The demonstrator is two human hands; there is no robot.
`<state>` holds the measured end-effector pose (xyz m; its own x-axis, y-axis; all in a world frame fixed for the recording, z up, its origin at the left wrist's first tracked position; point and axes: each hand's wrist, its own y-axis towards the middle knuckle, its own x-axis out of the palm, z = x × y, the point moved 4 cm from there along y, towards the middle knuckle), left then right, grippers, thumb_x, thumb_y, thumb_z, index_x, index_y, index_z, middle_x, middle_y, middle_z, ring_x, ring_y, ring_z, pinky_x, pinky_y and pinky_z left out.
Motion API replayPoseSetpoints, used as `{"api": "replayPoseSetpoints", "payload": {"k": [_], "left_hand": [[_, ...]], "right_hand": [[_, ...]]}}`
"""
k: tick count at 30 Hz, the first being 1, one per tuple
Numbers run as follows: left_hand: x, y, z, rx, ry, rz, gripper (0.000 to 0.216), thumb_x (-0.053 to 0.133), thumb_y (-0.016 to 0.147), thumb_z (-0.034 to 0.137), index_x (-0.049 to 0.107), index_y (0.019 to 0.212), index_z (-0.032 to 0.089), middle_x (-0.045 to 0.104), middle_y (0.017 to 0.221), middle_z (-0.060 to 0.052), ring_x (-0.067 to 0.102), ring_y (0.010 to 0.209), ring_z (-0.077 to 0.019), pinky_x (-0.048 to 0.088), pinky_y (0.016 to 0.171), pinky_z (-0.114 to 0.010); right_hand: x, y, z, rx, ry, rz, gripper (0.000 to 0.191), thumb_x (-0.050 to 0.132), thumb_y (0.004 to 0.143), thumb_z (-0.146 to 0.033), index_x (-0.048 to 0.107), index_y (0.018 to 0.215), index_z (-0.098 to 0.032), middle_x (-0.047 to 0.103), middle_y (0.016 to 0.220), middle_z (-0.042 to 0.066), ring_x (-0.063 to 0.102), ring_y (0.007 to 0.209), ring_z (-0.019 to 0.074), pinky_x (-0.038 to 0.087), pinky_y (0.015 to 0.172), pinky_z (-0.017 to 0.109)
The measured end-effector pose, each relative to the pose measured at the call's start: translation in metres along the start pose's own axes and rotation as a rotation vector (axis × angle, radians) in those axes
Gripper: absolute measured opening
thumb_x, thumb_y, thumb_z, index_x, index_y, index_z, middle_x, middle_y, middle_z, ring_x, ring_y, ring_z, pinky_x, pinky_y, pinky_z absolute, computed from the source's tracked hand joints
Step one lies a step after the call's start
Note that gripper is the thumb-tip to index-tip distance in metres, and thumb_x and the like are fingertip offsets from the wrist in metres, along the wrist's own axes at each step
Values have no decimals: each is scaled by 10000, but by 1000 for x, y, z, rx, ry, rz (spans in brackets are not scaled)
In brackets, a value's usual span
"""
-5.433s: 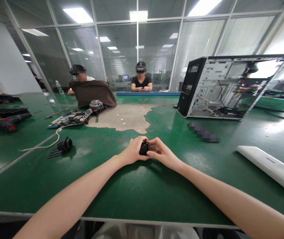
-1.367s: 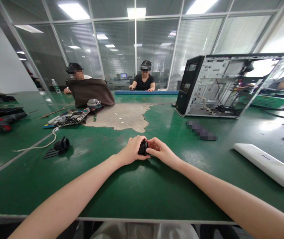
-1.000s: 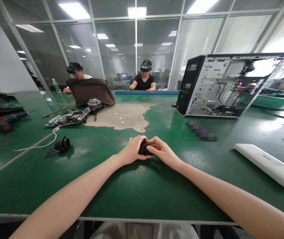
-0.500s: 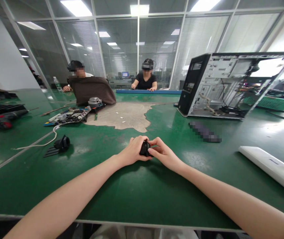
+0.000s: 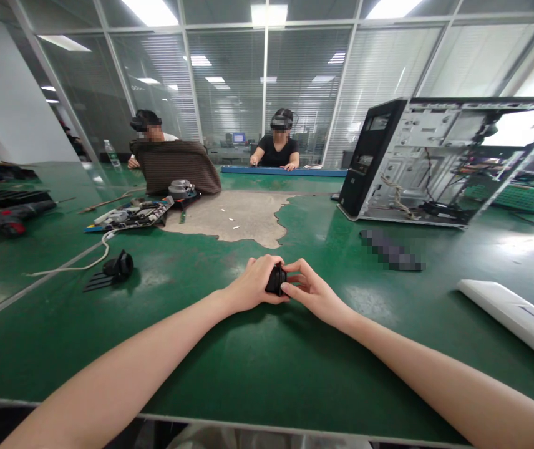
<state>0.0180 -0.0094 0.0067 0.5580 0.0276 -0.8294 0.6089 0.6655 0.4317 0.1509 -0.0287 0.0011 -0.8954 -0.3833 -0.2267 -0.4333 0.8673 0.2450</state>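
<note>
Between my two hands is a small black plastic part, its exact kind unclear. My left hand wraps around its left side, with the thumb below and the fingers over the top. From the right, my right hand pinches its edge between thumb and fingertips. Both hands are just above the green tabletop. To the left lies another black plastic piece with a round collar and several flat prongs. The fingers partly cover the held part.
An open computer case stands at the right, with a white long device nearer me. A circuit board, a cable and a power drill lie at the left. Two people sit across the table; a brown cloth-covered object stands there.
The view has shifted slightly, so the case and table items appear a little further right. My hands keep hold of the black part, with little visible change in grip.
</note>
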Motion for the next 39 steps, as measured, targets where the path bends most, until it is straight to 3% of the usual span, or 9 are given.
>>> {"api": "replayPoseSetpoints", "payload": {"k": [5, 9, 14, 18, 23, 29, 34, 39], "left_hand": [[0, 0, 0, 10, -2, 10, 588, 649, 651, 456, 349, 1087, 201, 506, 1025, -56, 499, 933, -228, 322, 792, -346], [-1, 0, 1, 15, 8, 1, 575, 644, 658, 465, 352, 1076, 197, 509, 1017, -56, 498, 926, -226, 324, 783, -344], [-1, 0, 1, 2, -5, -1, 566, 645, 660, 444, 347, 1076, 202, 509, 1005, -44, 506, 907, -214, 324, 779, -339], [0, 0, 0, -4, -15, 2, 573, 650, 653, 440, 347, 1081, 211, 511, 1025, -47, 503, 936, -222, 319, 798, -347], [0, 0, 0, -4, -12, 3, 590, 658, 641, 448, 349, 1084, 210, 516, 1026, -54, 501, 935, -229, 318, 802, -353], [-1, -1, 1, -11, -3, -1, 552, 652, 652, 392, 358, 1080, 208, 512, 1019, -57, 499, 932, -232, 325, 790, -350], [-1, -1, 1, -2, 3, 7, 564, 646, 656, 434, 353, 1079, 203, 514, 1023, -60, 498, 935, -232, 321, 798, -355], [0, 0, 2, -7, 10, -5, 545, 632, 665, 437, 357, 1074, 204, 519, 1015, -63, 504, 932, -237, 318, 794, -355]], "right_hand": [[-1, 6, 5, 19, 21, 66, 231, 554, 771, -382, 438, 867, -207, 534, 838, -8, 559, 696, 111, 476, 646, 277], [-2, 7, 8, 62, 21, 59, 251, 567, 756, -380, 440, 873, -198, 525, 841, -2, 553, 697, 116, 475, 631, 280], [-1, 2, 3, -3, 11, 1, 219, 586, 761, -322, 440, 887, -216, 531, 907, 3, 562, 863, 146, 479, 689, 272], [0, 4, 6, 18, 30, 23, 189, 527, 799, -355, 439, 884, -210, 533, 842, -10, 567, 721, 114, 486, 668, 280], [-2, 7, 8, 46, 20, 59, 234, 558, 770, -360, 435, 897, -206, 509, 907, 5, 554, 710, 108, 491, 647, 279], [2, 0, -1, -26, 17, -14, 224, 571, 776, -308, 420, 915, -220, 511, 944, 15, 547, 901, 152, 498, 698, 273], [2, 3, 2, 9, 60, 15, 198, 540, 792, -340, 415, 870, -208, 514, 856, -3, 556, 731, 112, 479, 634, 257], [-1, 6, 4, 59, 34, 48, 247, 572, 756, -356, 432, 890, -203, 516, 878, 2, 543, 688, 105, 470, 613, 260]]}}
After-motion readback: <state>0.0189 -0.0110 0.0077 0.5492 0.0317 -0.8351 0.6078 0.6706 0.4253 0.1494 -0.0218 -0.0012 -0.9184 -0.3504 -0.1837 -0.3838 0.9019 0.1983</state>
